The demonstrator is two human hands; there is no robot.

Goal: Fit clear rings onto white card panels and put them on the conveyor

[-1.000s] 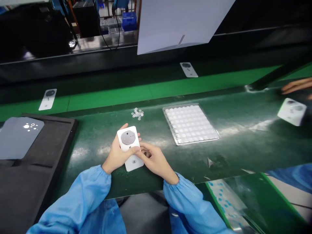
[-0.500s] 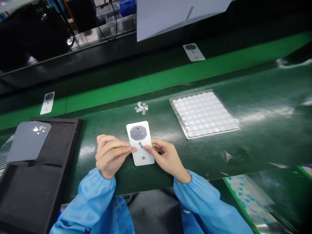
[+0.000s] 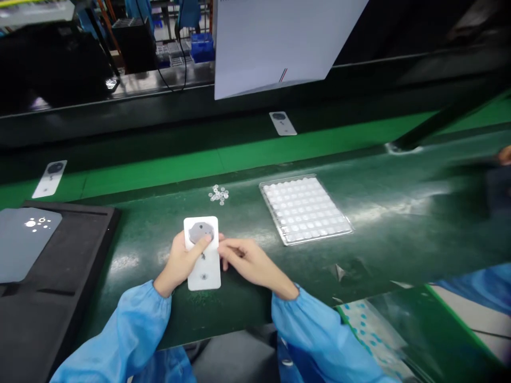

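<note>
A white phone back cover (image 3: 211, 267) with a grey camera area and small dark print is held above the green table. My left hand (image 3: 179, 265) grips it from the left, thumb lying across the camera area and fingers hidden behind. At the right edge of the cover, my right hand (image 3: 249, 260) has its fingers closed together; whether something small is in them cannot be made out. Beyond the cover lies a small cluster of clear round discs (image 3: 219, 194). A clear tray (image 3: 286, 240) with rows of white round pieces stands to the right.
On the left, a black foam tray (image 3: 90, 250) carries a grey sheet (image 3: 24, 242) with holes. Two similar covers, one left (image 3: 50, 178) and one right (image 3: 282, 123), lie along the green strip. A white panel (image 3: 275, 48) hangs ahead. Another person's blue sleeve (image 3: 479, 287) shows at right.
The left hand has gone from a pinch at the cover's edge to gripping it. The right thumb has come off its face to the right edge. The view has shifted.
</note>
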